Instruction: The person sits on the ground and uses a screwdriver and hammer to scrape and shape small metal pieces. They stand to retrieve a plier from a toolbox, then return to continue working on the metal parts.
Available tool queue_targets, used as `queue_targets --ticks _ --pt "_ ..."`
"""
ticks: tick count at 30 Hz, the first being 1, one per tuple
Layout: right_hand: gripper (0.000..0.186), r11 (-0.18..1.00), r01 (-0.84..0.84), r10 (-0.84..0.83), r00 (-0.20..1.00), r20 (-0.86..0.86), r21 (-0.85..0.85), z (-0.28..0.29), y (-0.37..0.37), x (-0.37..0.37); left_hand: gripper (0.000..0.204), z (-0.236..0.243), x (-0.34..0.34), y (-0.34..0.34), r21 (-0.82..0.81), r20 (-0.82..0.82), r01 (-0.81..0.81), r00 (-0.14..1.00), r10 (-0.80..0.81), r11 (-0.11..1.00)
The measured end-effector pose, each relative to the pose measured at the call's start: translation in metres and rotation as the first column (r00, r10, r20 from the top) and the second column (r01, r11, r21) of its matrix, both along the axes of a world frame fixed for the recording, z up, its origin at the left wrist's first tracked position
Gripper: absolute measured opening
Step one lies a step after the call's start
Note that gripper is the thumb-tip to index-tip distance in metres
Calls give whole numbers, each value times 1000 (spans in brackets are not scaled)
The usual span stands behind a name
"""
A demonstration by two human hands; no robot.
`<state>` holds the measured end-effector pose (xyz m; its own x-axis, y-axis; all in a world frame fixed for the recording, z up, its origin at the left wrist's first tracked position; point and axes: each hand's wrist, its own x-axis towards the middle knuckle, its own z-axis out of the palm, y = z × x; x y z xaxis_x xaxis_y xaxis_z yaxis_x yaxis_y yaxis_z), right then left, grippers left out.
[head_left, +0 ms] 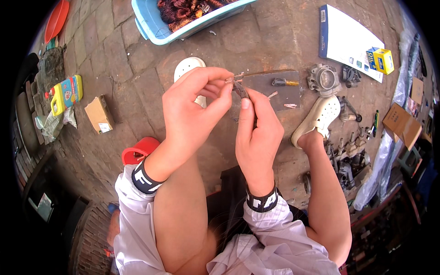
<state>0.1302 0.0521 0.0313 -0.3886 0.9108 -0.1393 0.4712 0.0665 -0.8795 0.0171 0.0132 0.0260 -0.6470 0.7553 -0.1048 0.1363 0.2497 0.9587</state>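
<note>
My left hand [195, 105] pinches a thin bit of frayed pinkish wire [231, 79] at its fingertips, above a dark flat plate [262, 79]. My right hand [256, 133] is closed on a small dark metal tool [238, 89], apparently pliers, whose tip meets the left fingertips. A dark cylindrical piece with a yellowish end [285, 82] lies on the plate, with frayed pinkish scraps [289, 105] near it.
A blue tub of copper coils [160, 36] sits ahead. Metal parts [323, 78], a white-blue box [341, 34] and a yellow box [382, 62] are at right; a yellow jug [66, 94], cardboard [98, 117] and red container [142, 149] at left. My sandalled feet flank the plate.
</note>
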Motion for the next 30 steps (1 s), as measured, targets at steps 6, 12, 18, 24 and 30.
queue_targets --ticks 6,12,18,24,30 --pt "10 1000 10 -9 998 58 -23 -5 2 2 16 4 -4 -1 -79 -15 109 994 -111 991" --pt "15 999 -9 2 987 160 41 -15 0 1 14 4 -4 -2 -132 85 122 990 -112 984" --pt "24 1000 10 -13 967 253 11 -17 7 0 13 -1 0 0 -148 201 96 977 -65 984" --pt "33 995 36 -23 990 137 -89 -19 14 4 12 -4 1 -1 -149 293 109 954 -61 983" --pt "33 978 -35 45 998 42 -208 -25 19 11 8 -4 -2 -3 -208 329 129 943 -55 970"
